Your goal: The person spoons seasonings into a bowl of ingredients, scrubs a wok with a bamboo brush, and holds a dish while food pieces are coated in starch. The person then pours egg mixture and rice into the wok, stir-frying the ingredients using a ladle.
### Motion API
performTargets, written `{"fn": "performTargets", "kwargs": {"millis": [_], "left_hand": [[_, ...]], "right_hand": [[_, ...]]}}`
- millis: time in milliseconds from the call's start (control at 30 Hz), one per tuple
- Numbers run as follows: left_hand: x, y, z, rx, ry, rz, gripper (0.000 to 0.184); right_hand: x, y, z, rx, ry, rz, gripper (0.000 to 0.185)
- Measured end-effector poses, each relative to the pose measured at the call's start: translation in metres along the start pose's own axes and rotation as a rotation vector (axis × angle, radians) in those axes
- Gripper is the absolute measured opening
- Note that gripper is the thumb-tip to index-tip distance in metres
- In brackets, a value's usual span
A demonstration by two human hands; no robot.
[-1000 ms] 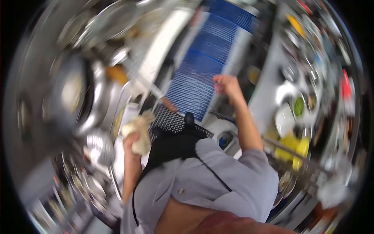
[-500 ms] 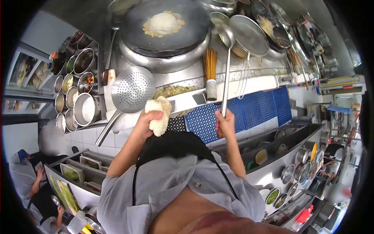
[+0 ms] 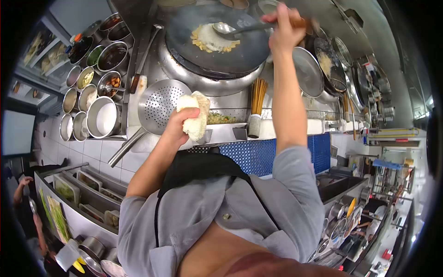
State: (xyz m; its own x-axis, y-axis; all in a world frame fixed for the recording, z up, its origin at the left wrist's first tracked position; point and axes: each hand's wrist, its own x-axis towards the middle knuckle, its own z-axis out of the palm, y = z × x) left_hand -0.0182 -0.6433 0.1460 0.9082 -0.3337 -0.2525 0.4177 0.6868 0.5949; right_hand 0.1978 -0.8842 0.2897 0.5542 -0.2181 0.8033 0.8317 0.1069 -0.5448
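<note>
My right hand (image 3: 287,32) is closed on the handle of a ladle (image 3: 225,30), reaching over the wok's right rim. The ladle's bowl touches a mound of white rice (image 3: 210,42) with yellow egg-like pieces (image 3: 230,46) around it. They lie inside the dark wok (image 3: 182,48), which sits on a steel ring. In front of the stove, my left hand (image 3: 176,127) grips a bunched white cloth (image 3: 197,122). Beside that cloth, a perforated strainer (image 3: 154,108) rests on the counter, its handle pointing down and left.
Steel pots of seasonings (image 3: 104,115) stand at the left. A bamboo wok brush (image 3: 256,106) is right of the cloth, near blue matting (image 3: 249,154). Further right are a round wire-handled strainer (image 3: 308,74) and another wok (image 3: 328,64). Other people's arms (image 3: 23,187) show at lower left.
My right hand has swung up and forward from the counter's front edge, taking the ladle into the wok onto the rice. My left hand still holds the cloth, slightly higher.
</note>
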Motion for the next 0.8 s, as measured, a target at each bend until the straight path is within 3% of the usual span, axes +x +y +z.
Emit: {"fn": "performTargets", "kwargs": {"millis": [33, 133, 233, 267, 367, 467, 667, 700, 733, 767, 800], "left_hand": [[-0.004, -0.004, -0.002, -0.009, 0.013, 0.019, 0.045], [-0.018, -0.016, -0.032, 0.053, 0.118, 0.037, 0.049], [-0.034, -0.026, -0.046, 0.036, 0.259, 0.114, 0.050], [-0.037, -0.030, -0.052, 0.030, 0.304, 0.137, 0.050], [-0.046, -0.031, -0.052, -0.015, 0.330, 0.090, 0.051], [-0.044, -0.032, -0.048, 0.020, 0.363, 0.094, 0.052], [-0.035, -0.024, -0.036, 0.103, 0.272, 0.134, 0.055], [-0.035, -0.023, -0.035, 0.092, 0.289, 0.125, 0.055], [-0.036, -0.020, -0.029, 0.092, 0.274, 0.121, 0.055], [-0.036, -0.020, -0.030, 0.095, 0.271, 0.124, 0.056], [-0.034, -0.020, -0.030, 0.096, 0.265, 0.134, 0.056]], "right_hand": [[0.027, 0.005, 0.013, 0.114, -0.059, 0.051, 0.018], [0.078, -0.036, 0.051, -0.008, 0.027, 0.053, 0.031], [0.066, -0.099, 0.062, 0.204, -0.060, 0.032, 0.029], [0.053, -0.091, 0.054, 0.247, -0.082, -0.029, 0.031], [0.003, 0.016, 0.023, 0.067, 0.095, 0.101, 0.029], [0.044, 0.008, 0.035, -0.017, 0.091, 0.214, 0.029], [0.062, -0.028, 0.052, 0.163, 0.013, 0.004, 0.025], [0.045, -0.017, 0.047, 0.170, -0.014, -0.031, 0.024], [0.033, 0.032, 0.038, 0.021, 0.055, -0.198, 0.023], [0.031, 0.081, 0.036, 0.013, 0.325, -0.314, 0.023], [0.044, 0.098, 0.037, 0.010, 0.262, -0.280, 0.023]]}}
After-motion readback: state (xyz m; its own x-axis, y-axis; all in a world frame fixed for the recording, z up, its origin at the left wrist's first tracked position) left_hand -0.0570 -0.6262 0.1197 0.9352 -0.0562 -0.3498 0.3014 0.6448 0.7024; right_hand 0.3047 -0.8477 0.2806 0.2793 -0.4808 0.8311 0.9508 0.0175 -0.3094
